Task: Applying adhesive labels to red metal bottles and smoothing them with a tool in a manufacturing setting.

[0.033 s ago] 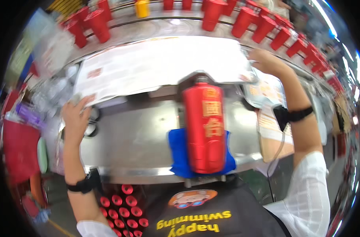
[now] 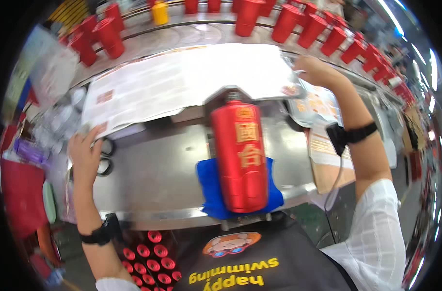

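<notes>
The left hand pinched the left corner of the large printed sheet, fingertips hidden beneath. The sheet's long axis ran left to right, covering the red bottle's neck. The right hand gripped its right edge.

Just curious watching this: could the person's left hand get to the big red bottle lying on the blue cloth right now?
Probably not: the left hand is gripping the paper sheet, though bare metal table lies before the red bottle.

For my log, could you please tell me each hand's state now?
Left hand: closed on the large white printed paper sheet.
Right hand: closed on that sheet's far corner.
</notes>
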A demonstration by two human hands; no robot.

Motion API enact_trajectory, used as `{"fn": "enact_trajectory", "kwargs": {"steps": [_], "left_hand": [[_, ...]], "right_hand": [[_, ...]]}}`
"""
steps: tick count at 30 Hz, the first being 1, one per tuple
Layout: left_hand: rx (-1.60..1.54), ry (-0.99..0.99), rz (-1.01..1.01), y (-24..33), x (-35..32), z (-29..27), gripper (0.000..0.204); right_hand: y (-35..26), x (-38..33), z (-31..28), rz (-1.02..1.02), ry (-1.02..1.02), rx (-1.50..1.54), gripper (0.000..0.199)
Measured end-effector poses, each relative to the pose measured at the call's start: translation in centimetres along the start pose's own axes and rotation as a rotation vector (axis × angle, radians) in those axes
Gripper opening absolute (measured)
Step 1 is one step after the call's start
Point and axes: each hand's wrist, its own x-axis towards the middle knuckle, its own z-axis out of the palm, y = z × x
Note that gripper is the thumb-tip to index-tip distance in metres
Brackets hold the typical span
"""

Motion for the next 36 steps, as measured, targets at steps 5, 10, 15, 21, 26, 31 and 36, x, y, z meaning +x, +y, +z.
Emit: {"fn": "enact_trajectory", "kwargs": {"steps": [5, 10, 15, 21, 26, 31, 36], "left_hand": [[0.099, 0.06, 0.011, -0.6, -0.9, -0.1, 0.034], [0.084, 0.049, 0.016, 0.1, -0.4, 0.1, 0.034], [0.056, 0.043, 0.008, 0.0, -0.8, -0.1, 0.035], [0.036, -0.005, -0.001, -0.1, -0.7, -0.1, 0.039], [0.002, -0.041, -0.015, 0.0, -0.6, -0.2, 0.04], [0.017, -0.047, -0.028, -0.2, -1.1, -0.3, 0.042], [0.008, 0.001, 0.024, -0.2, -1.0, 0.0, 0.041]], "right_hand": [[-2.7, -0.7, 0.9, 0.14, 0.021, 0.07, 0.029], [-2.2, -2.4, 2.9, 0.133, 0.03, 0.031, 0.033], [-5.4, -3.3, 2.0, 0.212, -0.078, -0.102, 0.041], [-2.8, -3.0, 3.8, 0.258, 0.299, -0.07, 0.028], [-1.8, -1.4, 3.8, 0.542, -0.103, 0.072, 0.072], [-2.4, -1.6, 2.6, 0.695, -0.187, 0.377, 0.061], [-1.3, -1.4, 3.0, 0.684, -0.194, 0.243, 0.045]]}}
